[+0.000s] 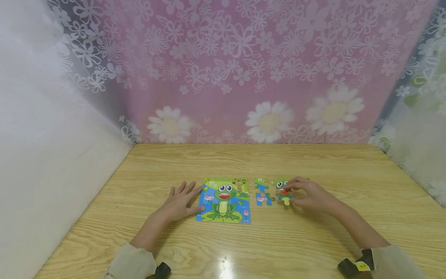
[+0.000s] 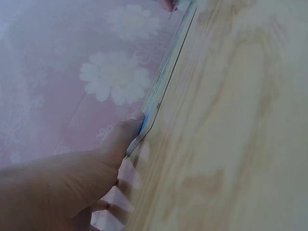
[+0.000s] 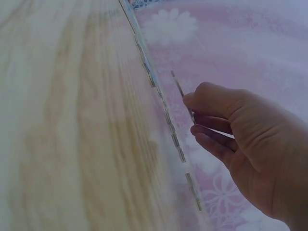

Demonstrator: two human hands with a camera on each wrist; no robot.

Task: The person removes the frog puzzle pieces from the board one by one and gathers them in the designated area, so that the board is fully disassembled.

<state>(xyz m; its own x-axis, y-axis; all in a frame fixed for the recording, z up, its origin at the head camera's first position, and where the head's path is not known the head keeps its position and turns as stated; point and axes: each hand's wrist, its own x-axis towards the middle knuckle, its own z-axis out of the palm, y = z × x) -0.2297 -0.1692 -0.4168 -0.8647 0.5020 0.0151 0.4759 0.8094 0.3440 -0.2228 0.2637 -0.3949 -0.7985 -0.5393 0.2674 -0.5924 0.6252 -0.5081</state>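
A square frog puzzle board [image 1: 223,201] lies flat on the table. On its left edge rests the thumb of my left hand [image 1: 179,203], the other fingers spread out straight on the table beside it. In the left wrist view the left thumb [image 2: 127,127] presses on the board's corner. To the board's right lie loose puzzle pieces, among them a lotus piece [image 1: 263,199] and a green-and-blue piece [image 1: 261,184]. My right hand [image 1: 310,195] pinches a thin puzzle piece [image 3: 178,84] between thumb and fingers, raised above the table in the right wrist view. A frog-belly piece [image 1: 286,199] shows by the right thumb.
The wooden table [image 1: 223,159] ends at a pink floral curtain [image 1: 216,77] at the back. White fabric [image 1: 52,135] hangs along the left side, and a flowered sheet [image 1: 418,135] along the right. Dark wrist straps [image 1: 162,270] sit near both sleeves.
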